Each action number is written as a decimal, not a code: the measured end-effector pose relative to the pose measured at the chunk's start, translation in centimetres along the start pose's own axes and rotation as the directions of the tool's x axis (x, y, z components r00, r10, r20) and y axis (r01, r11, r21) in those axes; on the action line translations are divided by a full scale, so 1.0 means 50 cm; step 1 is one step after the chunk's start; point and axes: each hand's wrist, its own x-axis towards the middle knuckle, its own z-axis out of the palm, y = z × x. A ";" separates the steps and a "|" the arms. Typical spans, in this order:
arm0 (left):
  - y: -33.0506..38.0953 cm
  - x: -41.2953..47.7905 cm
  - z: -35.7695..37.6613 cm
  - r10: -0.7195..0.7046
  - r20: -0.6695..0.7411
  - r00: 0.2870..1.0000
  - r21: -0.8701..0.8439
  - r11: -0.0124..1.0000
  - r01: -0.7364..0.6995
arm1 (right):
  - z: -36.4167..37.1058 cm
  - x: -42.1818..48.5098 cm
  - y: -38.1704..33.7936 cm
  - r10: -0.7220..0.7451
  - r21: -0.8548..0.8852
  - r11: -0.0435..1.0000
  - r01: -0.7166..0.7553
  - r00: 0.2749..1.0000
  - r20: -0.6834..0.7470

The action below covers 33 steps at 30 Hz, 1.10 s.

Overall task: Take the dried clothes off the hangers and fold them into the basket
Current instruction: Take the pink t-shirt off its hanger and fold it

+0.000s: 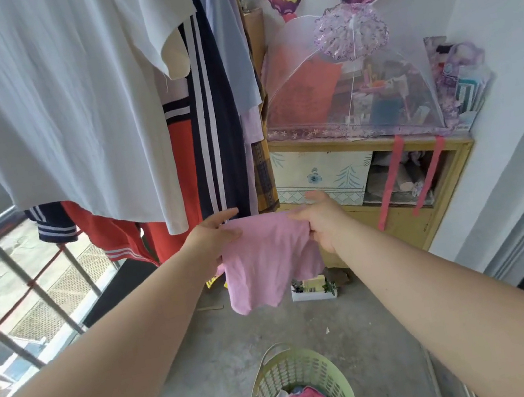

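A small pink garment [265, 260] hangs folded between my two hands at arm's length. My left hand [213, 237] pinches its left top corner and my right hand [323, 219] grips its right top edge. Below, on the concrete floor, stands a pale green basket [272, 373] holding a pink cloth and bits of blue and white fabric. Above and to the left more clothes hang: a large white shirt [65, 110], a navy garment with white stripes [210, 103], a red one [110, 234] and a light blue one [227, 30].
A metal railing [3, 255] with red cord runs along the left. A yellow wooden cabinet [407, 222] stands ahead on the right, with a pink mesh food cover [356, 85] on top. A small white box [314, 290] lies on the floor. A white wall rises at right.
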 end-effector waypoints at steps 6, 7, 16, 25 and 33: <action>0.004 -0.001 -0.003 0.035 0.034 0.999 0.076 0.996 -0.037 | -0.013 -0.013 -0.023 0.051 -0.101 0.994 -0.037 0.988 0.147; 0.005 0.000 -0.002 0.047 0.039 0.998 0.099 0.994 -0.050 | -0.015 -0.014 -0.027 0.075 -0.062 0.996 -0.066 0.985 0.158; 0.000 -0.022 0.012 0.303 -0.012 0.953 0.578 0.780 -0.240 | -0.032 -0.040 -0.035 0.295 -0.432 0.896 -0.098 0.860 0.416; -0.003 -0.014 0.030 0.333 0.062 0.941 0.906 0.377 -0.193 | -0.030 -0.028 -0.013 0.045 -0.879 0.436 0.193 0.971 0.235; -0.028 -0.010 0.038 0.203 0.430 0.880 0.833 0.287 -0.474 | -0.037 -0.029 -0.020 0.062 -0.943 0.047 0.331 0.941 0.333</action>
